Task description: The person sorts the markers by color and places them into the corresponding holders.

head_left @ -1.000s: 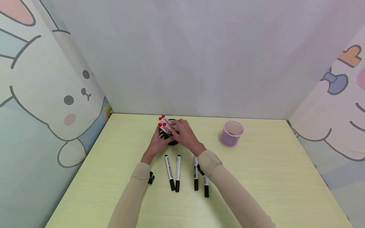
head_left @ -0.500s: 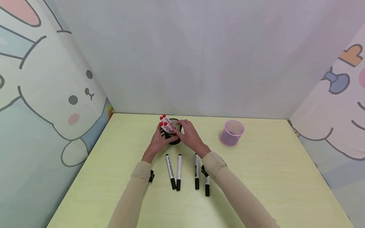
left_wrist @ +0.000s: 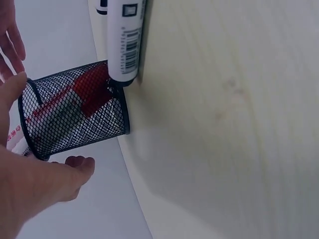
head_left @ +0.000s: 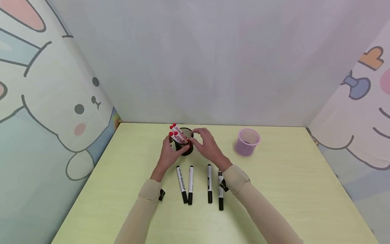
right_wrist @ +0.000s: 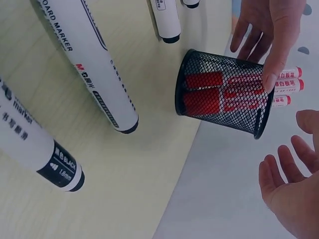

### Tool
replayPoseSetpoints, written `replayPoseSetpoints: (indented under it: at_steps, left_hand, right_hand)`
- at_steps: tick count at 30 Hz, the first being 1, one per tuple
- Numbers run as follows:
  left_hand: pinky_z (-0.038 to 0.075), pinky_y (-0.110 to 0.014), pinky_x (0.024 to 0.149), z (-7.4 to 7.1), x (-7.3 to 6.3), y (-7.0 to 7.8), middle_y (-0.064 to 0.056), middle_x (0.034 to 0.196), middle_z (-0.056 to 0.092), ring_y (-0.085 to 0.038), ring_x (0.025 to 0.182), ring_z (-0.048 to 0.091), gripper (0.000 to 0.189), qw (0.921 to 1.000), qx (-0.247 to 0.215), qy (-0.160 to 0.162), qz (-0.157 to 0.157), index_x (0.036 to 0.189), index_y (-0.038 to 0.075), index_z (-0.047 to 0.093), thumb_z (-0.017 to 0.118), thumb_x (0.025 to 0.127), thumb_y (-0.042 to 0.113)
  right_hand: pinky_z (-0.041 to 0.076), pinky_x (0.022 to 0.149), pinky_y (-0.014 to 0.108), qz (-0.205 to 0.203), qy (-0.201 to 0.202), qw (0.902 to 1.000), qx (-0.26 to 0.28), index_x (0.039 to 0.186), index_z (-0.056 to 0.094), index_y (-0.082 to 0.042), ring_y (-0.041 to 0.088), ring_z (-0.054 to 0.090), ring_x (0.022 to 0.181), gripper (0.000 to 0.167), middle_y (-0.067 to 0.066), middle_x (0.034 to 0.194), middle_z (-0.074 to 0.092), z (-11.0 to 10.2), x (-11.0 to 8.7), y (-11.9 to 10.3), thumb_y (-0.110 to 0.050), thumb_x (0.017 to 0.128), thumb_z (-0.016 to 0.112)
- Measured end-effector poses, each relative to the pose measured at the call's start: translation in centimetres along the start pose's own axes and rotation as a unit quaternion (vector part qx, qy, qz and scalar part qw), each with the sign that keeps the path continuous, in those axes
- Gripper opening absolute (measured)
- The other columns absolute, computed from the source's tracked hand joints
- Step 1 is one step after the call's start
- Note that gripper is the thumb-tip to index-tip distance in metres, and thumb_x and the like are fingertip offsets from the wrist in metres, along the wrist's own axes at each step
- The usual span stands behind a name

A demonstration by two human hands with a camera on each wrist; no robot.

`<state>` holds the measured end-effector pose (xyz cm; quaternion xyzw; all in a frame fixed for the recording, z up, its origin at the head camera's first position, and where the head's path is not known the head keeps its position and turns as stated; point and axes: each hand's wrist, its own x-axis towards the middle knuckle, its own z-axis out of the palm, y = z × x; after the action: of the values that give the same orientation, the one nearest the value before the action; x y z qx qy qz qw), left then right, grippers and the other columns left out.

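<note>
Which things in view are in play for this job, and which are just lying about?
In play, it seems:
black cylindrical wire-mesh cup, in the grip of the left hand
slim white-and-red markers, inside it

Lying about, for now:
four white-and-black markers, on the pale yellow table
round lilac cup, standing apart

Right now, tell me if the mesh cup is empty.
Not empty: the mesh cup holds red-and-white markers, visible through its mesh and sticking out the top.

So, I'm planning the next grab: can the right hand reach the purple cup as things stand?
Probably yes: the right hand looks empty, and nothing stands between it and the purple cup.
</note>
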<state>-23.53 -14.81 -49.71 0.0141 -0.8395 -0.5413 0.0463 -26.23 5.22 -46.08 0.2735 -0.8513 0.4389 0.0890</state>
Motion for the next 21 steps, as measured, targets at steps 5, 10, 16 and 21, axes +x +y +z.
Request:
replayPoseSetpoints:
  at_steps: [5,10,16,21]
  left_hand:
    - [0.038,-0.056,0.116,-0.1,-1.2,0.3,-0.02,0.158,0.032,-0.036,0.142,0.037,0.097,0.9997,0.013,0.016,-0.013,0.159,0.003,0.025,0.08,0.09,0.041]
    - [0.041,-0.052,0.113,0.1,-2.0,0.3,-0.02,0.154,0.039,-0.036,0.137,0.042,0.09,0.9992,0.009,0.037,-0.015,0.155,0.001,0.031,0.079,0.091,0.04]
    - [0.045,-0.051,0.108,0.4,-2.8,0.5,-0.02,0.145,0.047,-0.036,0.131,0.048,0.082,0.9977,0.012,0.062,-0.023,0.151,0.0,0.038,0.078,0.092,0.04]
    - [0.047,-0.051,0.106,0.6,-3.7,0.9,-0.019,0.138,0.054,-0.035,0.128,0.051,0.073,0.9964,0.021,0.075,-0.034,0.146,0.001,0.043,0.077,0.093,0.038]
  right_hand:
    - [0.048,0.104,0.047,-0.009,0.015,0.9998,0.013,0.132,0.059,0.0,0.035,0.056,0.121,0.034,0.018,0.129,0.06,-1.0,-0.9,0.2,-0.014,0.102,0.066]
    - [0.05,0.102,0.048,-0.029,0.027,0.9991,0.014,0.13,0.06,0.003,0.033,0.058,0.117,0.033,0.02,0.125,0.061,-1.8,-1.7,0.7,-0.012,0.101,0.067]
    - [0.051,0.1,0.049,-0.046,0.034,0.9983,0.014,0.128,0.061,0.003,0.034,0.06,0.114,0.032,0.018,0.123,0.063,-2.4,-2.5,1.0,-0.009,0.1,0.068]
    - [0.051,0.101,0.047,-0.034,0.026,0.999,0.016,0.128,0.061,0.001,0.033,0.06,0.115,0.032,0.017,0.123,0.063,-3.0,-3.3,1.1,-0.01,0.1,0.069]
